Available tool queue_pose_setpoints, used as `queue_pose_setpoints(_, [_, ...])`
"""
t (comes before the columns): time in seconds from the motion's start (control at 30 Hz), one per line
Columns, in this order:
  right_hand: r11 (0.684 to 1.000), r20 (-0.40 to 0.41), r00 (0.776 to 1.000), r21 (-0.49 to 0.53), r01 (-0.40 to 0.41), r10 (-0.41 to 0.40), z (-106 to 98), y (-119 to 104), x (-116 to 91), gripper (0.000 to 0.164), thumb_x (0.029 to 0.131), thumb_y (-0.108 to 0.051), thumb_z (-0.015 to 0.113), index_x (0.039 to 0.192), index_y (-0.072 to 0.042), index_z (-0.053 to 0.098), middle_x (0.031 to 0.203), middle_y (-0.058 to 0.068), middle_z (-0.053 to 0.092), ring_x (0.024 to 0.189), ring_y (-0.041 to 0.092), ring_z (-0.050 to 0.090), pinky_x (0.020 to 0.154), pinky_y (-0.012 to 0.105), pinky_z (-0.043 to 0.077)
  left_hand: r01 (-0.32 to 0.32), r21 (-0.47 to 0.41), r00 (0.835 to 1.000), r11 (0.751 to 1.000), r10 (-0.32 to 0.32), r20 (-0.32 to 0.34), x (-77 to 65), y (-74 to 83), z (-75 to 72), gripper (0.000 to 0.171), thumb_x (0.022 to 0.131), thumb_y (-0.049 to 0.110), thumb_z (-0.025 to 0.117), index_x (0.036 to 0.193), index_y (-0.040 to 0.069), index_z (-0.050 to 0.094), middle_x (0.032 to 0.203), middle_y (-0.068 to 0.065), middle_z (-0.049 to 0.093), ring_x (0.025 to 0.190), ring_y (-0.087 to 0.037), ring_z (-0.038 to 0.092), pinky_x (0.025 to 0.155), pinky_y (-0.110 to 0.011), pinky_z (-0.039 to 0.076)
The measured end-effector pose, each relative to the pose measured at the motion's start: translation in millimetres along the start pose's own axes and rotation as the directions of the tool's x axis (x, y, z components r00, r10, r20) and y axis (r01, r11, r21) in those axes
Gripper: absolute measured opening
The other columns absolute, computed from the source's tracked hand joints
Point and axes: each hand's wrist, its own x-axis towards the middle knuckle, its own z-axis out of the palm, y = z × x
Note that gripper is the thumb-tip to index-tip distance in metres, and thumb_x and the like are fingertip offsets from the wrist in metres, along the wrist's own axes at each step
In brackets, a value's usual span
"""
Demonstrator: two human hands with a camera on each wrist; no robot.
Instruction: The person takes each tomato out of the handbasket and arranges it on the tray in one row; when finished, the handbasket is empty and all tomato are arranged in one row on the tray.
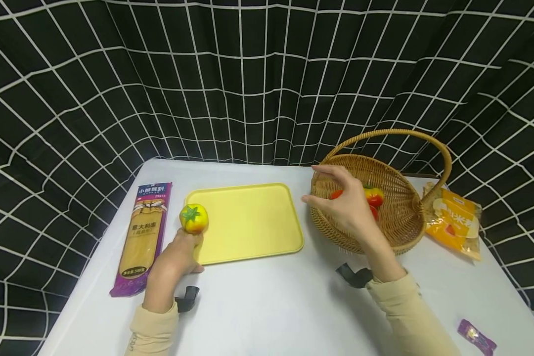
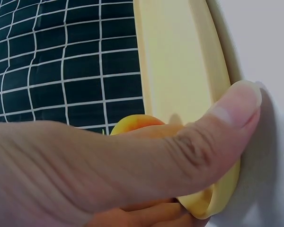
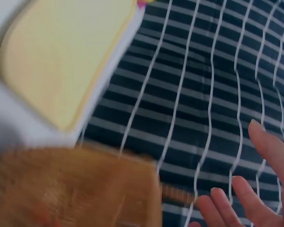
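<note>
A yellow tray [image 1: 249, 222] lies on the white table, with a yellow-and-red tomato [image 1: 193, 218] at its left edge. My left hand [image 1: 178, 254] holds the tray's near left corner, just in front of the tomato. In the left wrist view the thumb [image 2: 227, 113] lies across the rim, with other fingers on the corner's far side. Above the left side of a wicker basket [image 1: 400, 217] is my right hand [image 1: 347, 200], thumb and fingers spread apart with nothing between them. Red and yellow tomatoes [image 1: 374, 197] sit inside the basket, partly hidden by that hand.
A pasta packet [image 1: 144, 232] lies left of the tray. An orange snack bag [image 1: 455, 220] lies right of the basket, whose tall handle [image 1: 396, 132] arches upward. A small purple packet [image 1: 476, 336] lies at the near right. Behind the table hangs a black gridded cloth [image 1: 249, 89].
</note>
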Motion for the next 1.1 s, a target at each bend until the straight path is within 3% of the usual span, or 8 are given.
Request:
queue_pose_setpoints(0.13, [0.996,-0.052,0.996,-0.045,-0.072,0.069,-30,13,-6,0.072,0.083,-0.022,0.093,0.147,-0.009,0.062,0.151,0.015,0.059,0.147,0.037,0.049,0.126,0.062,0.034,-0.005,0.012,1.0,1.0,0.005,0.002,0.9,-0.8,0.7,0.086,0.078,0.005,0.092,0.153,-0.001,0.053,0.155,-0.045,0.036,0.111,-0.043,0.06,0.103,-0.066,0.053])
queue_pose_setpoints(0.33, [0.982,-0.054,0.986,-0.099,-0.161,0.157,-52,37,-6,0.08,0.083,-0.026,0.094,0.152,-0.012,0.057,0.155,0.019,0.057,0.146,0.04,0.046,0.123,0.065,0.034,-0.008,0.007,1.0,1.0,0.008,-0.004,1.4,-2.1,1.0,0.084,0.077,0.004,0.093,0.151,-0.003,0.055,0.148,-0.043,0.044,0.105,-0.04,0.059,0.101,-0.064,0.055])
queue_pose_setpoints(0.53, [0.962,0.009,0.975,-0.161,-0.22,0.224,-67,65,-3,0.082,0.086,-0.025,0.091,0.156,-0.008,0.052,0.158,0.024,0.052,0.148,0.046,0.042,0.122,0.069,0.034,-0.01,0.001,1.0,1.0,0.01,-0.01,0.9,-0.9,1.8,0.083,0.077,0.004,0.093,0.151,-0.003,0.055,0.148,-0.043,0.044,0.107,-0.041,0.06,0.103,-0.065,0.054])
queue_pose_setpoints(0.67, [0.934,0.087,0.953,-0.241,-0.263,0.29,-75,81,0,0.083,0.088,-0.027,0.089,0.156,-0.004,0.048,0.158,0.03,0.048,0.144,0.054,0.042,0.118,0.073,0.038,-0.007,0.005,1.0,1.0,0.007,-0.013,0.5,-0.4,1.8,0.083,0.077,0.004,0.093,0.151,-0.002,0.055,0.149,-0.044,0.042,0.106,-0.042,0.059,0.102,-0.065,0.055])
queue_pose_setpoints(0.77, [0.909,0.145,0.93,-0.305,-0.283,0.338,-80,90,2,0.083,0.087,-0.027,0.089,0.154,0.001,0.048,0.153,0.034,0.051,0.14,0.056,0.046,0.115,0.072,0.042,0.01,0.002,1.0,1.0,-0.01,-0.005,-1.1,0.7,2.0,0.082,0.081,0.005,0.091,0.154,0.001,0.053,0.157,-0.047,0.032,0.123,-0.054,0.059,0.108,-0.07,0.05])
queue_pose_setpoints(0.9, [0.885,0.185,0.914,-0.376,-0.274,0.361,-83,97,2,0.082,0.086,-0.025,0.089,0.149,0.008,0.05,0.144,0.036,0.059,0.133,0.054,0.054,0.115,0.069,0.042,0.036,-0.004,0.999,0.999,-0.036,0.002,-2.6,2.3,2.9,0.081,0.084,0.006,0.088,0.156,0.004,0.05,0.163,-0.048,0.017,0.143,-0.064,0.041,0.112,-0.075,0.042])
queue_pose_setpoints(1.1, [0.858,0.204,0.896,-0.431,-0.279,0.394,-84,104,0,0.077,0.084,-0.023,0.09,0.144,0.011,0.054,0.138,0.04,0.06,0.126,0.056,0.056,0.11,0.071,0.044,0.053,-0.017,0.999,0.998,-0.053,-0.003,-3.7,0.8,4.6,0.08,0.085,0.005,0.087,0.156,0.006,0.051,0.164,-0.046,0.015,0.143,-0.065,0.04,0.111,-0.076,0.042])
